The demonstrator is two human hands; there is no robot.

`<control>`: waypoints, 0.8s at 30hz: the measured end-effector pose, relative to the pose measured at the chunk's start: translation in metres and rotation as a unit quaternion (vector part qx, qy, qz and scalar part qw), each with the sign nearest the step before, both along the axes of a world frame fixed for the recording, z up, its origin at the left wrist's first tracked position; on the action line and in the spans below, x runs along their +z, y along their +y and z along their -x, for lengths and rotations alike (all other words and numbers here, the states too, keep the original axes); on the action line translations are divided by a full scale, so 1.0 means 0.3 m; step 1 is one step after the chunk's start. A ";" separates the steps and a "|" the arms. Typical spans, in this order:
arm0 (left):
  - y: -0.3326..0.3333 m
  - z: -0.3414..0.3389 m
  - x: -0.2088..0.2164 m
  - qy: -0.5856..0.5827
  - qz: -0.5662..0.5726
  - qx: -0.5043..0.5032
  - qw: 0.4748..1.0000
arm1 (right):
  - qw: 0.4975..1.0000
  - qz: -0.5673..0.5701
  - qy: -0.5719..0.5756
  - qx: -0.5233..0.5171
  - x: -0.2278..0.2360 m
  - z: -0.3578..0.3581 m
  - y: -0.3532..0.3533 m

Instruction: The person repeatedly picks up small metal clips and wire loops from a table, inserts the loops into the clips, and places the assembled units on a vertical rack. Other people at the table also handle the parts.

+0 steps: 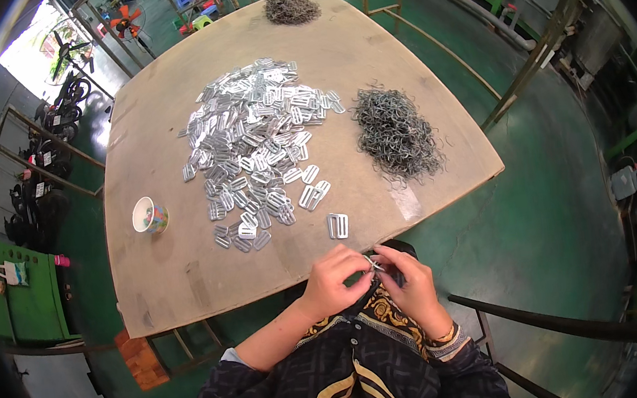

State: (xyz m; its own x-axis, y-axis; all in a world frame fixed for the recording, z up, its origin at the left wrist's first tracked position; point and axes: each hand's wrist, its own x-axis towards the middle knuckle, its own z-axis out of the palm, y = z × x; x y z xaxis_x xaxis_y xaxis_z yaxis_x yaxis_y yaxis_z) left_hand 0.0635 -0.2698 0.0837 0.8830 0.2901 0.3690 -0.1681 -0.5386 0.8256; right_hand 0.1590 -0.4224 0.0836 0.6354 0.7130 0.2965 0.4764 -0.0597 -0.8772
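Note:
My left hand [334, 278] and my right hand [410, 278] meet just below the near edge of the wooden table [179, 266], both pinching one small silver metal buckle piece [373, 265] between the fingertips. A single flat silver buckle [338, 225] lies on the table just above my hands. Further up spreads a wide heap of silver buckles [259, 139]. To its right lies a tangled pile of grey wire clips [395, 134].
A paper cup [149, 215] stands near the table's left side. A second pile of wire clips [291, 5] sits at the far edge. Metal railings [560, 321] run on the right over a green floor, and bicycles [57, 109] and fans stand at the left.

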 end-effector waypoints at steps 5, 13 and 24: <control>0.024 0.015 -0.035 -0.104 -0.044 -0.030 0.993 | 0.997 0.021 0.056 0.052 0.012 0.005 0.003; 0.047 0.093 -0.056 -0.087 -0.042 -0.048 0.994 | 0.998 0.062 -0.006 0.026 -0.149 -0.119 0.110; 0.023 0.105 -0.080 -0.061 -0.029 -0.022 0.997 | 0.995 0.089 0.032 -0.015 -0.304 -0.143 0.303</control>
